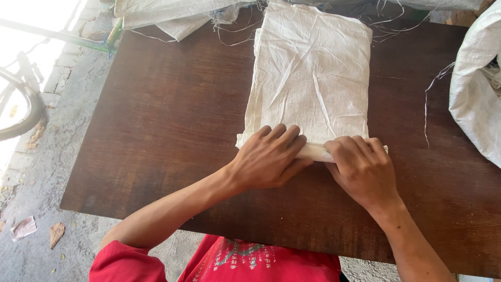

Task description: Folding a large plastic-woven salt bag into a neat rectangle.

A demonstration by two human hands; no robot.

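Folded woven sack (312,78), off-white, lies flat on the dark wooden tabletop (167,120), right of its centre; long axis runs straight away from you, near end under your fingers. That near edge is turned up into a tight roll (317,152) lying crosswise. Your left hand (269,157) lies palm-down on the roll's left part, fingers curled over it and pressing; your right hand (364,169) is bent over the right end, fingers hooked on the roll. Both are equally near, side by side, almost touching. Beyond the sack's far end: more woven sacking (172,15) with frayed threads, hanging over the table's back edge. Right of the sack, well apart: a bulging white bag (477,99), one loose thread (428,99) trailing between. Left of the table: concrete ground and part of a bicycle wheel (23,104). Nothing lies on the sack ahead of the roll.
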